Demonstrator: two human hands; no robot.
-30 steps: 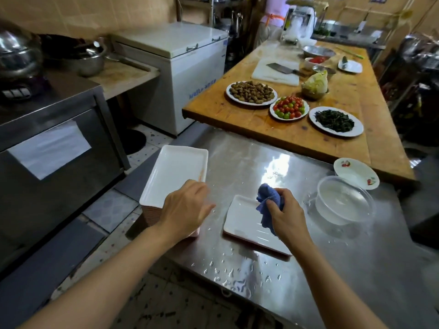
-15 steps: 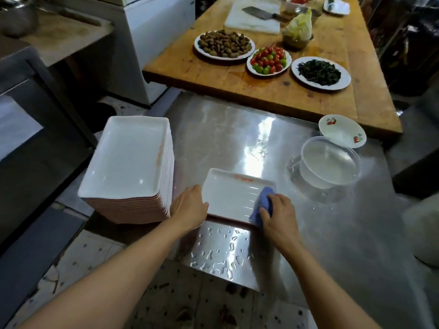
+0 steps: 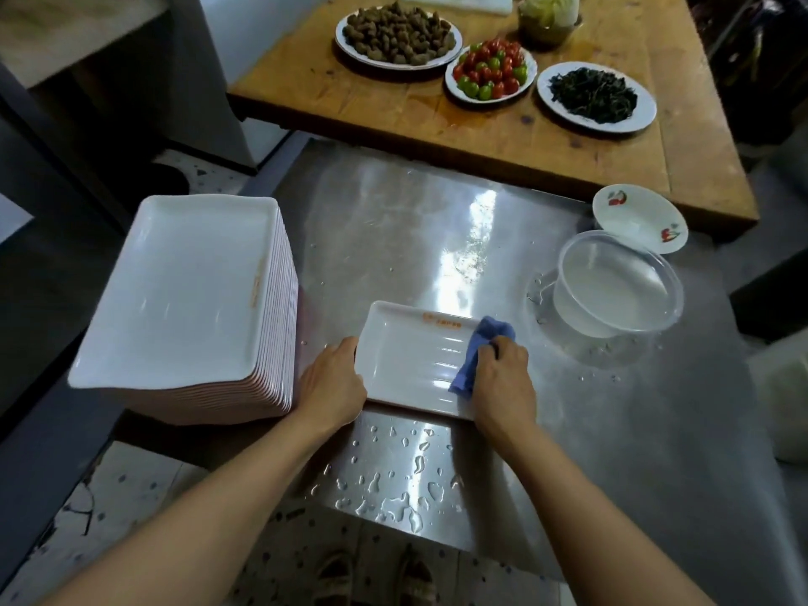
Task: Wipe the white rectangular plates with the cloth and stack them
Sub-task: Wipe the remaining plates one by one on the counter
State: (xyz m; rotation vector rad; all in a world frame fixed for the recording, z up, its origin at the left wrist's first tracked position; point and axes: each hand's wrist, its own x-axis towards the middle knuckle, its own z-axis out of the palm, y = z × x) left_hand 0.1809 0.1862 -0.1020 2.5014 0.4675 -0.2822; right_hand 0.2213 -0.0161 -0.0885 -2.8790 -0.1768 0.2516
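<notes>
Blue cloth (image 3: 478, 358) moved farther; right hand (image 3: 503, 380) fingers grip it, left hand (image 3: 333, 387) fingers hold plate (image 3: 409, 365) edge.

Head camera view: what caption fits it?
Left hand steadies a white plate while right hand wipes it with a blue cloth.

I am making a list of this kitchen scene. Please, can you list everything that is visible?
plate: one, white, steel table, being wiped
cloth: one, blue, on plate's right end
stack of plates: one, white, table's left edge
steel table: one, silver, wet
clear tub: one, right of plate
small bowl: one, white, behind tub
wooden table: one, brown, holds three food plates
left hand: holds plate's left end
right hand: grips cloth
</notes>
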